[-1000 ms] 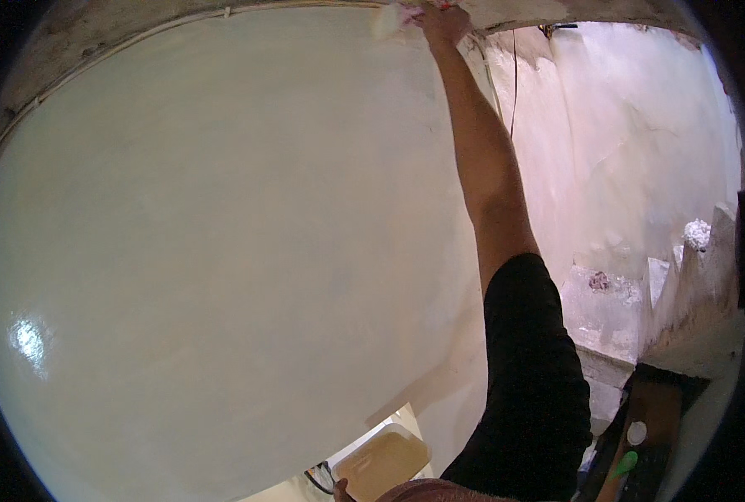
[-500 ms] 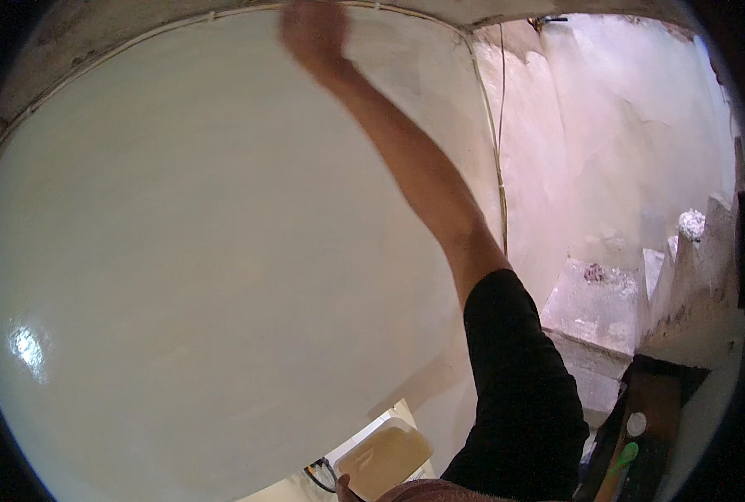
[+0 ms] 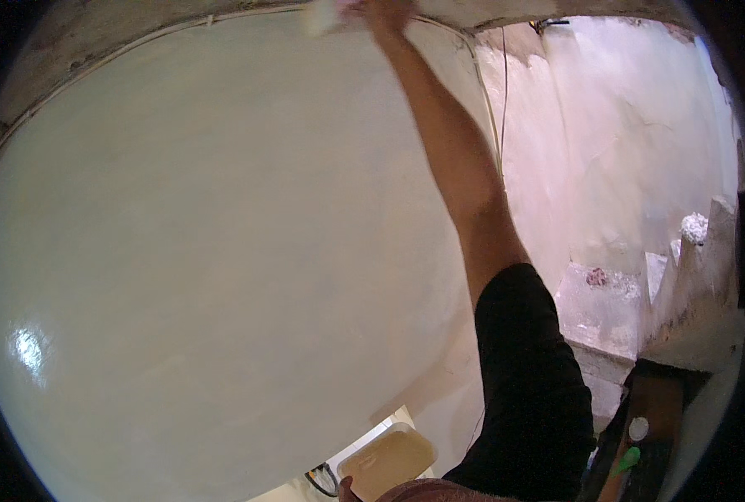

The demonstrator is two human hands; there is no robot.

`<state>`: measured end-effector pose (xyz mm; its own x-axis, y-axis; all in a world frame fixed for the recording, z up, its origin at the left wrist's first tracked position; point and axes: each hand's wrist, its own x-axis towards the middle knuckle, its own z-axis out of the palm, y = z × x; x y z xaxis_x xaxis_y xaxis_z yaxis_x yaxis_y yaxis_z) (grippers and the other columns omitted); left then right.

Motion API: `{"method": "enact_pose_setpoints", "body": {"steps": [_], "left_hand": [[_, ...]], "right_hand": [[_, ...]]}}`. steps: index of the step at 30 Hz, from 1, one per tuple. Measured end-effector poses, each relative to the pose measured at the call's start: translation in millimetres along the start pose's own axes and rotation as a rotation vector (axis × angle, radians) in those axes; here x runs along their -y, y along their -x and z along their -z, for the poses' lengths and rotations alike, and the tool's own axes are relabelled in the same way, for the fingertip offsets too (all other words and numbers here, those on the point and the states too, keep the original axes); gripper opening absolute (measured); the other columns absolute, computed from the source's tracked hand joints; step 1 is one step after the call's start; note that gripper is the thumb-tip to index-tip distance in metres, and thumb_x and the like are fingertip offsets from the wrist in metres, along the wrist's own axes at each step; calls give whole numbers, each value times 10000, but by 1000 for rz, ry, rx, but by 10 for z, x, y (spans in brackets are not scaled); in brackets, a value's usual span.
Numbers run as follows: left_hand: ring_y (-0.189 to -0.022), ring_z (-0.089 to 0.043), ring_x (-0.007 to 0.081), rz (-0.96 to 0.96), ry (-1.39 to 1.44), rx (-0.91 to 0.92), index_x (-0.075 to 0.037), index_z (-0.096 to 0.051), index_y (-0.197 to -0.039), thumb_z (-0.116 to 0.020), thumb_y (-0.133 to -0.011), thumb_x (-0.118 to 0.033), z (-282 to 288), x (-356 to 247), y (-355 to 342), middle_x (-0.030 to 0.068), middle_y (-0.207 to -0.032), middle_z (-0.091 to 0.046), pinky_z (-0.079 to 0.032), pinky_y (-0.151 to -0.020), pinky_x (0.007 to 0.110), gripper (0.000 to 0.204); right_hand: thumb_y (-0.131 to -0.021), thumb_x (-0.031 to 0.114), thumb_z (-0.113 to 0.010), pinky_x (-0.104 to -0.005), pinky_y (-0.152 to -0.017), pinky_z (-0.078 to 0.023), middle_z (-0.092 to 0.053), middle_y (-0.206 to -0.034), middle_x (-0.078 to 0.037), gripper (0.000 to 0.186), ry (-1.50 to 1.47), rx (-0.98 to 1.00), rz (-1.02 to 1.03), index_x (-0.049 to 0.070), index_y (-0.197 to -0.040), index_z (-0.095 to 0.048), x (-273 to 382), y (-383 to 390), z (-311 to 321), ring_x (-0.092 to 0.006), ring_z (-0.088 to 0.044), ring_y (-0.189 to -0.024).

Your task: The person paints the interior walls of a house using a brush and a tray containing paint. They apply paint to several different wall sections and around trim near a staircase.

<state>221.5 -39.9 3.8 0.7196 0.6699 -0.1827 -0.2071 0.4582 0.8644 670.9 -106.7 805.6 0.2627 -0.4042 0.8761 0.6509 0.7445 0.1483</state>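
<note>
"White and blurred, the brush-like tool (image 3: pixel 325 17) sat at the top of the frame, just left of the right hand (image 3: pixel 389 12). Were the fingers clamped on it?"

"They looked closed on its pinkish end, though blur and the frame's edge hid the detail. I judged it light and soft at the pale end, so the pinkish end was the place to hold."

"And the tub (image 3: pixel 401 428)?"

"Lower centre, tan inside. Probably thin plastic, a bit flexible, best supported at the rim or from beneath. The left hand (image 3: pixel 346 489) showed at its left edge; whether those fingers gripped it, I couldn't tell."

"What differed from half a second earlier?"

"The right hand had shifted rightward along the top, and the tool, unseen then, showed. The tub had barely moved."
</note>
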Motion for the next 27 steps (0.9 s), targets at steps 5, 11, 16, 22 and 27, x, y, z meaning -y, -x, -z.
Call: {"method": "enact_pose_setpoints", "body": {"steps": [5, 11, 16, 22, 27], "left_hand": [[-1226, -444, 189, 0, 17, -13, 7, -358, -1394, -407, -993, -472, 85, 5, 108, 139, -1349, -458, -361, -1043, 334, 627], [-1235, -433, 186, 2, 28, -4, 1, -353, -1400, -409, -991, -478, 152, 75, 184, 136, -1358, -448, -352, -1051, 334, 632], [-1243, -424, 183, -26, 10, -25, -5, -349, -1404, -411, -990, -482, 255, 77, 274, 134, -1366, -439, -344, -1058, 334, 635], [-1252, -413, 180, -14, 6, -40, -12, -344, -1410, -412, -988, -488, 255, 144, 298, 132, -1375, -429, -335, -1066, 334, 640], [-1260, -404, 178, -8, 0, -75, -17, -339, -1414, -414, -986, -492, 269, 73, 284, 130, -1383, -421, -327, -1073, 334, 644]], "right_hand": [[-795, 265, -605, -461, -771, -495, -666, -883, -146, 253, 1454, -195, 454, 51, -924, -648, 230, -11, 929, -342, -647, -819], [-822, 252, -619, -452, -697, -509, -692, -826, -156, 218, 1221, -71, 550, 56, -884, -691, 340, 730, 311, -352, -654, -778], [-797, 171, -704, -390, -523, -467, -543, -559, -139, 277, 784, 104, 599, -12, -667, -542, 1000, 1368, -873, -230, -619, -558], [-819, 97, -708, -370, -510, -534, -595, -619, -131, 257, -20, 192, -18, -19, -689, -519, 986, 1472, -927, -212, -644, -572], [-883, 52, -609, -374, -583, -590, -658, -792, -132, 77, -1056, 345, -204, -24, -871, -598, 525, 1049, 434, -276, -678, -700]]}}
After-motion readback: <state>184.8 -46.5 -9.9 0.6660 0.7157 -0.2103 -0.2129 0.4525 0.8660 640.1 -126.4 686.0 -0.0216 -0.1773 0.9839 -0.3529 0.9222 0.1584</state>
